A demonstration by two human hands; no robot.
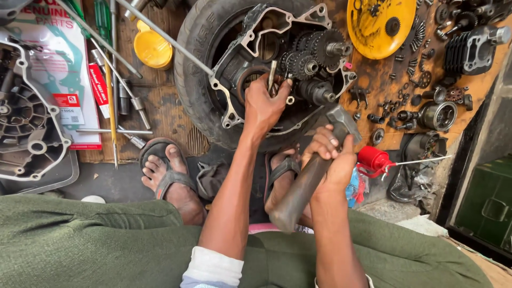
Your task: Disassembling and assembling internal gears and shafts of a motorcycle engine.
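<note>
Left hand point(265, 106): wrapped around a thin metal punch point(272, 77), which is held upright against the engine case point(266, 32).
Right hand point(332, 160): clenched round the wooden handle of a hammer point(314, 170), head raised just beside the punch.
Engine case: laid open inside a tyre point(194, 64), gears point(314, 53) exposed.
Nearby: yellow dish point(380, 21), red oil can point(373, 159), loose bolts scattered about on the floor.

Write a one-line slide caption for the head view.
Left hand steadies a metal punch against an engine case resting in a tyre, right hand gripping a hammer.
</note>
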